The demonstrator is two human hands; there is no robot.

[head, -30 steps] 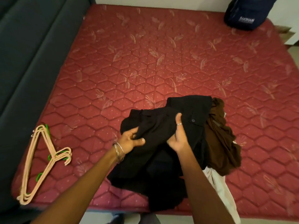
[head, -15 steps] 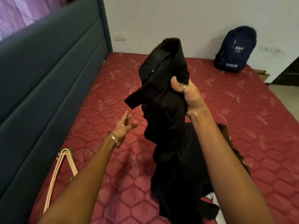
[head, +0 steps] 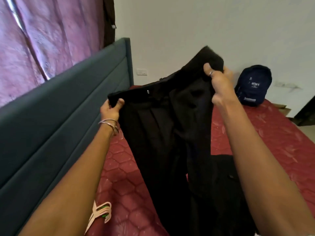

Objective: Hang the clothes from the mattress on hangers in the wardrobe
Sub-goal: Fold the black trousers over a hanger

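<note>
- Black trousers [head: 163, 133] held up above the mattress [head: 129, 184]; waistband slanted, legs hanging straight down.
- Left hand [head: 111, 109] pinching the lower waistband corner; right hand [head: 219, 84] gripping the higher one, fingers curled round cloth.
- Hangers [head: 99, 213] lying below, nearer the left hand.

Hidden behind the raised black trousers [head: 163, 126]: most of the clothes pile [head: 225, 169] and the middle of the mattress [head: 122, 184]. Cut off by the left forearm: all but the ends of the hangers [head: 100, 213]. Too small to read in full: backpack [head: 254, 86] lettering.
</note>
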